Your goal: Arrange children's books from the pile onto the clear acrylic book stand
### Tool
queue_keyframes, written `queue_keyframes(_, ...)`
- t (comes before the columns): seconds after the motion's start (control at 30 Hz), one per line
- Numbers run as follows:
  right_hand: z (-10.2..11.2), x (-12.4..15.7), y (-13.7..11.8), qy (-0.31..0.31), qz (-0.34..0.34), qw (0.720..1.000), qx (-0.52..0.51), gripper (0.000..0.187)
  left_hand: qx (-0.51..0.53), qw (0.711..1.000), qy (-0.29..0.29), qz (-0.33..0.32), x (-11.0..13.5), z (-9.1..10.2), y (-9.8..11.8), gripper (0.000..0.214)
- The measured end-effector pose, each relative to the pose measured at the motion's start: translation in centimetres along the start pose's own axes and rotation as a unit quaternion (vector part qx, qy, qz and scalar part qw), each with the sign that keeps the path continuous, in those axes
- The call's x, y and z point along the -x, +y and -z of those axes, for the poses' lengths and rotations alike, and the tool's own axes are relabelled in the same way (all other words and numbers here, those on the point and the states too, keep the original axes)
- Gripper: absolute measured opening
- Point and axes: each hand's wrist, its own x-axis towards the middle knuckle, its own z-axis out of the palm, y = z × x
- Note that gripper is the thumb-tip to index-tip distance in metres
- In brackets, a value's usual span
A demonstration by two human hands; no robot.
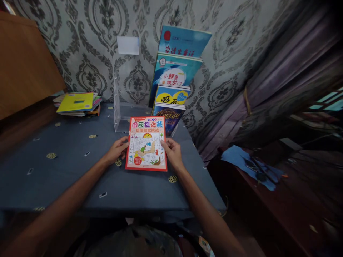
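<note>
A red-bordered picture book point(146, 146) is held up in front of me, cover facing me, above the table. My left hand point(118, 150) grips its left edge, and my right hand point(172, 151) grips the right edge with the thumb on the cover. Just behind it stands a clear acrylic book rack point(116, 107) with stepped tiers. Its right side holds a dark blue book point(174, 119), a blue and yellow book point(173, 94), a teal book point(178, 69) and a taller blue book point(184, 41). The rack's left side shows no books.
On the table point(66, 171) at the back left lies a pile of books with a yellow one point(76, 102) on top. A wooden panel point(26, 64) rises at the left. To the right hang purple curtains point(241, 107), above a dark red surface with a blue cloth point(241, 160).
</note>
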Motion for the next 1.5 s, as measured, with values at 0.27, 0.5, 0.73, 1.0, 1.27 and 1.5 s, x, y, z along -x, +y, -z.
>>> queue_keyframes(0.27, 0.9, 0.6, 3.1, -0.066, -0.132, 0.984, 0.095, 0.037, -0.081, 0.987, -0.052, 0.125, 0.4, 0.8, 0.0, 0.038)
queue_keyframes(0.5, 1.0, 0.4, 3.7, -0.082, -0.155, 0.975, 0.139, 0.027, -0.233, 0.961, -0.028, 0.146, 0.4, 1.0, 0.3, 0.027)
queue_keyframes(0.73, 1.0, 0.5, 3.4, -0.089, -0.164, 0.968, 0.167, 0.027, -0.571, 0.813, 0.088, -0.068, -0.5, 0.7, 0.5, 0.017)
queue_keyframes(1.0, 0.9, 0.6, 2.4, -0.082, -0.176, 0.957, 0.217, 0.032, -0.611, 0.773, 0.059, -0.162, -3.5, 1.2, -3.3, 0.040)
queue_keyframes(1.27, 0.6, 0.0, 1.4, -0.115, -0.171, 0.944, 0.257, 0.047, -0.629, 0.758, 0.043, -0.168, -4.7, 1.7, -3.5, 0.042)
queue_keyframes(1.5, 0.8, -1.0, 1.6, -0.132, -0.135, 0.931, 0.313, 0.038, -0.605, 0.776, 0.060, -0.165, -5.1, 1.4, -3.6, 0.040)
